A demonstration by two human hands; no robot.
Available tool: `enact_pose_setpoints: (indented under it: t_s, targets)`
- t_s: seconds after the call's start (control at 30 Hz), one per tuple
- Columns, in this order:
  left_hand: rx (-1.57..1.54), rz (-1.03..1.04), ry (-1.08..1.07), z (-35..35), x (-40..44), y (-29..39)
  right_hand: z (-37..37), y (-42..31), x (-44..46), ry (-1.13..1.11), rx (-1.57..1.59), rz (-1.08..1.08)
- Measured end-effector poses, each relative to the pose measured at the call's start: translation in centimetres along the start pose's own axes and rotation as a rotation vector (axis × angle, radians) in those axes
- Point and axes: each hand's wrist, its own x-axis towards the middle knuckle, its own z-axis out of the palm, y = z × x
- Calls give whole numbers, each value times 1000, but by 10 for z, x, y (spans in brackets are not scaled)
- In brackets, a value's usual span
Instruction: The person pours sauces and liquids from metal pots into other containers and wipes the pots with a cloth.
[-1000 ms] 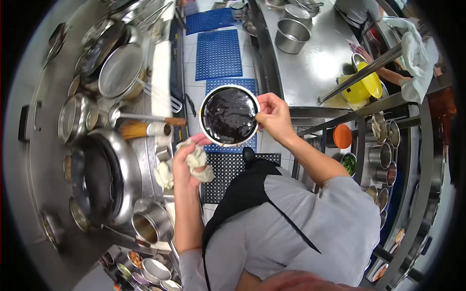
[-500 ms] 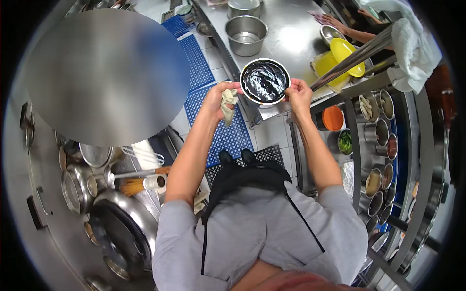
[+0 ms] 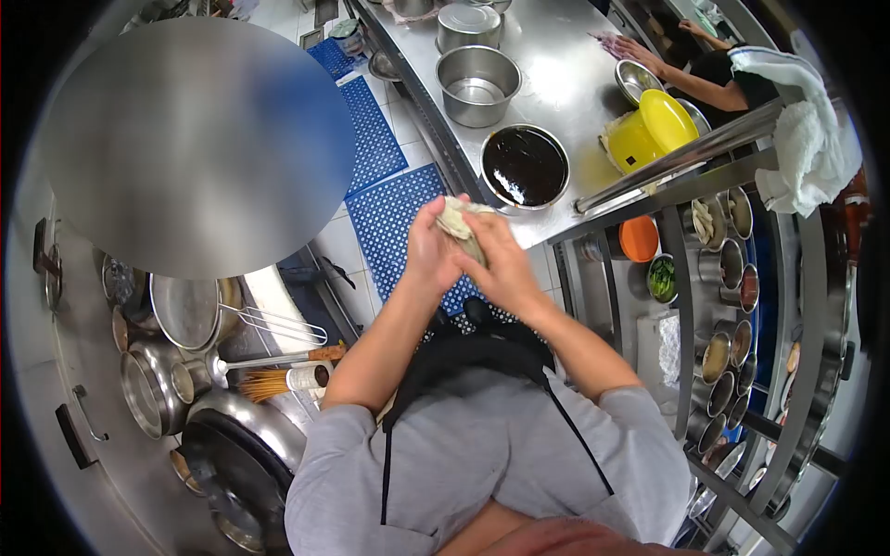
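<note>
A pale, crumpled cloth [image 3: 456, 221] is pressed between my two hands, in front of the steel counter's corner. My left hand [image 3: 428, 252] is closed around its left side. Fingers of my right hand [image 3: 502, 264] lie over the cloth from the right, slightly blurred. Just beyond them, a round metal pot of dark, glossy liquid [image 3: 525, 167] rests on the counter's near corner, apart from both hands. Behind that pot stands an uncovered metal pot [image 3: 478, 88], with a lidded pot [image 3: 469, 28] farther back.
A yellow container [image 3: 638, 144] and a metal bowl [image 3: 638, 82] stand right on the counter [image 3: 565, 56]. A metal rail [image 3: 686, 153] carries a white towel [image 3: 805, 148]. Another person's hand [image 3: 640, 54] works across the counter. Woks [image 3: 232, 463] and a ladle [image 3: 269, 360] lie left.
The pot of dark liquid has gone from my hands onto the counter corner. My right hand has let go of it and joined my left hand at the cloth.
</note>
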Motion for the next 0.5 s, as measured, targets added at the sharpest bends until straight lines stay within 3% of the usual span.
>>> enact_pose_setpoints:
  t_s: [0.1, 0.13, 0.2, 0.23, 0.33, 0.43, 0.5]
  targets:
    - [375, -7, 42, 4, -11, 17, 28, 27, -2, 108, 136, 91]
    - [579, -106, 47, 5, -6, 35, 23, 23, 1, 90, 184, 124]
    - [1082, 183, 287, -4, 30, 57, 11, 10, -2, 50, 281, 201]
    - [1000, 221, 423, -6, 58, 69, 8, 10, -8, -17, 318, 265]
    - [804, 286, 452, 22, 125, 91, -7, 10, -29, -179, 427, 407]
    - [841, 123, 462, 55, 172, 96, 0, 31, -65, -254, 597, 555]
    - [961, 162, 596, 79, 184, 87, 3, 38, -84, -229, 729, 621]
